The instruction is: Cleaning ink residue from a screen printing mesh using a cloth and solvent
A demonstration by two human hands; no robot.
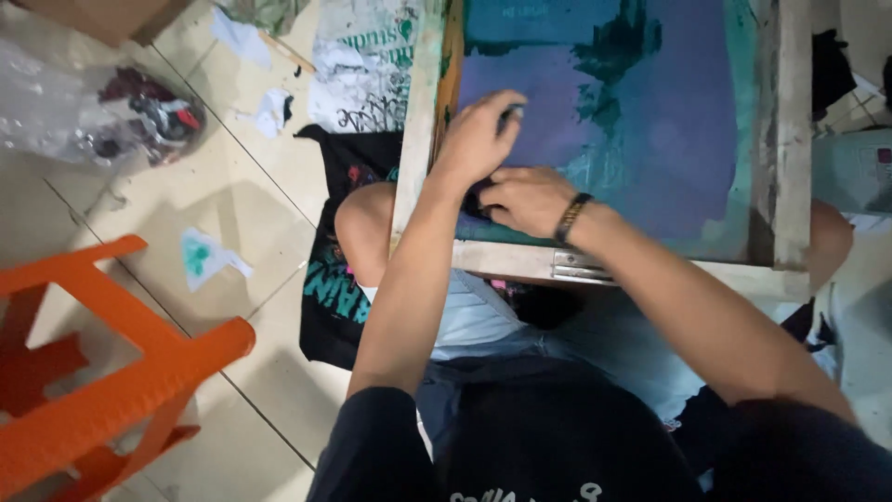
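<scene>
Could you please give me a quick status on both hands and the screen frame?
Left hand and right hand pressed on printing screen, left gripping small dark object. Wooden frame rests on knees. Nothing obstructing.

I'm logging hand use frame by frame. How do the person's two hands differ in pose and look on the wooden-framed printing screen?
The left hand reaches higher up the purple and teal mesh of the wooden-framed printing screen, fingers curled over a small dark object; the right hand lies lower, near the frame's bottom rail. The right wrist wears a dark bracelet; the left is bare. Both press on the mesh, close together.
</scene>
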